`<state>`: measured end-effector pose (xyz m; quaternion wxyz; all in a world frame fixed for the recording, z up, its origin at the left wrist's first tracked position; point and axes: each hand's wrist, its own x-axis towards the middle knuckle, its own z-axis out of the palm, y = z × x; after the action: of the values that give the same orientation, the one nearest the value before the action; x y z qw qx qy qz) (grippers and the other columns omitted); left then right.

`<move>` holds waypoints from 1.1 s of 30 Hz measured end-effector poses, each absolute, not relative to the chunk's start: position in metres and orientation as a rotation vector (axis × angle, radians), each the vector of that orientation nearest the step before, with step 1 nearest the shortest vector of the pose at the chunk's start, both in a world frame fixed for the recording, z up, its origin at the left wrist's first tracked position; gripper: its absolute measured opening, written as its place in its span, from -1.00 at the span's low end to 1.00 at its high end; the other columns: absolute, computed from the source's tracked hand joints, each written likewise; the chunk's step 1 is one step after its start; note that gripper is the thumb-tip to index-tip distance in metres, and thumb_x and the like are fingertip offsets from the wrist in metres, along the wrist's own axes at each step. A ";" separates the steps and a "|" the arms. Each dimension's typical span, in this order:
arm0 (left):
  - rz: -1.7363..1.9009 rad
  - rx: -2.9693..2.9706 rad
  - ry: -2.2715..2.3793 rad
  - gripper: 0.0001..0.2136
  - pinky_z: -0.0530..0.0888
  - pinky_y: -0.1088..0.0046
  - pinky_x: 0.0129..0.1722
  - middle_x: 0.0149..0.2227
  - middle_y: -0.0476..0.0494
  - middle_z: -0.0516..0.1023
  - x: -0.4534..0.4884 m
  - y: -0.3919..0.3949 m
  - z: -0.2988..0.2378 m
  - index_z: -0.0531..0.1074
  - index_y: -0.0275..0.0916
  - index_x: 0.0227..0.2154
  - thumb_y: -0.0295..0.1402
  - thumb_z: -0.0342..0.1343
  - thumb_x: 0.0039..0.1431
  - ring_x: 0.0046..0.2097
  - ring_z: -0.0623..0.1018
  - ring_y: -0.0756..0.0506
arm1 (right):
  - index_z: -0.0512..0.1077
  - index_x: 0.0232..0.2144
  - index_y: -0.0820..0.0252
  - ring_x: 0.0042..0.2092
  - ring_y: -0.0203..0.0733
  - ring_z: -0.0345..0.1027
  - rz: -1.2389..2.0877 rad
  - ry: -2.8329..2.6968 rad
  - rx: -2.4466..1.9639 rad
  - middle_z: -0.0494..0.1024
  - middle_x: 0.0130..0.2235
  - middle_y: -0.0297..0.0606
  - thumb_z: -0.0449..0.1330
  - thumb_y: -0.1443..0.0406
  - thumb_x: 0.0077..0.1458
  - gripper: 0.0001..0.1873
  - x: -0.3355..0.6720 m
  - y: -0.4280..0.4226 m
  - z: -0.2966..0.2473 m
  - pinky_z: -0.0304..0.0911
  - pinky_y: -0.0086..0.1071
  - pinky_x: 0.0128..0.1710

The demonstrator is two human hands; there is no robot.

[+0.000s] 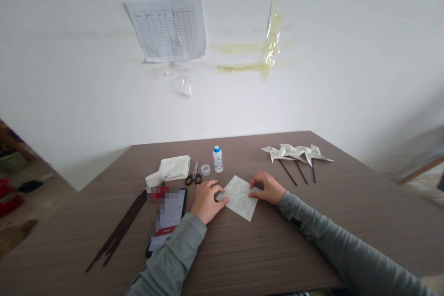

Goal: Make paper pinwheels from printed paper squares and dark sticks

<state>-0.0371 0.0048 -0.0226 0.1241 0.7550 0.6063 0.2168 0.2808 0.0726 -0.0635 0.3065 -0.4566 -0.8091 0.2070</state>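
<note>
A small printed paper square [240, 198] lies on the brown wooden table [277, 249] in front of me. My left hand [207, 200] rests on its left edge with fingers curled and fingertips pressing the paper. My right hand [266, 186] presses the paper's right corner, fingers bent down onto it. Both grey sleeves reach in from the bottom of the view.
Behind the paper stand a small white bottle with a blue cap [217, 159], its loose cap [205, 169], scissors [193, 176] and a paper stack [170, 169]. A phone [167, 219] and dark sticks [120, 231] lie left. Three paper pinwheels [294, 153] lie at the back right.
</note>
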 end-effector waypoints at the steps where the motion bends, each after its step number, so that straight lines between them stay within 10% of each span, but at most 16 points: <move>1: 0.625 2.198 1.777 -0.77 0.53 -0.47 0.70 0.45 -0.37 0.86 -0.037 0.004 -0.021 0.93 -0.05 0.03 -0.34 0.63 0.35 0.56 0.74 -0.53 | 0.84 -0.26 0.01 0.16 0.29 0.78 0.572 -2.159 -1.213 0.91 -0.05 -0.15 0.78 0.11 0.18 -0.75 0.281 0.073 -0.063 0.56 0.19 0.41; 7: 0.580 2.236 1.831 -0.68 0.46 -0.51 0.75 0.49 -0.37 0.83 -0.030 -0.002 -0.015 0.92 -0.05 0.16 -0.43 0.53 0.42 0.60 0.71 -0.52 | 0.90 -0.14 -0.04 0.27 0.26 0.75 0.569 -2.286 -1.221 0.89 0.10 -0.11 0.56 0.22 0.46 -0.92 0.278 0.067 -0.055 0.55 0.18 0.47; 17: 0.171 2.355 1.696 -0.35 0.09 -0.58 0.90 0.83 -0.29 0.41 0.001 -0.015 -0.007 0.54 -0.02 0.75 -0.33 0.14 0.72 0.87 0.36 -0.48 | 0.81 0.39 -0.20 0.49 0.23 0.63 0.248 -2.437 -1.378 0.81 0.40 -0.11 0.30 0.33 0.68 -0.54 0.255 0.051 -0.052 0.51 0.26 0.63; 23: 0.036 2.363 1.748 -0.30 0.02 -0.57 0.90 0.88 -0.24 0.27 0.005 -0.014 -0.005 0.36 -0.02 0.86 -0.22 0.02 0.77 0.90 0.27 -0.46 | 0.66 0.66 0.01 0.74 0.33 0.47 0.255 -2.532 -1.250 0.62 0.71 0.04 0.18 0.30 0.68 -0.34 0.250 0.049 -0.060 0.28 0.33 0.82; 27: 0.011 2.359 1.769 -0.29 0.01 -0.52 0.90 0.89 -0.14 0.27 0.002 -0.010 -0.005 0.34 0.15 0.87 -0.17 0.02 0.77 0.91 0.27 -0.39 | 0.59 0.73 -0.21 0.76 0.34 0.46 0.265 -2.549 -1.326 0.56 0.75 -0.15 0.26 0.16 0.67 -0.30 0.249 0.042 -0.055 0.23 0.32 0.84; 33: -0.005 2.287 1.820 -0.25 -0.01 -0.55 0.90 0.92 -0.10 0.19 -0.002 -0.007 -0.004 0.29 0.20 0.88 -0.06 0.07 0.74 0.93 0.19 -0.44 | 0.59 0.72 -0.20 0.78 0.54 0.39 0.116 -2.544 -1.447 0.51 0.76 -0.07 0.33 0.10 0.68 -0.32 0.250 0.032 -0.042 0.00 0.76 0.82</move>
<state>-0.0022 -0.0072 -0.0044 0.1092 0.7777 0.6191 -0.0018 0.2497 0.0320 -0.0420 0.1059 -0.4912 -0.8637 0.0393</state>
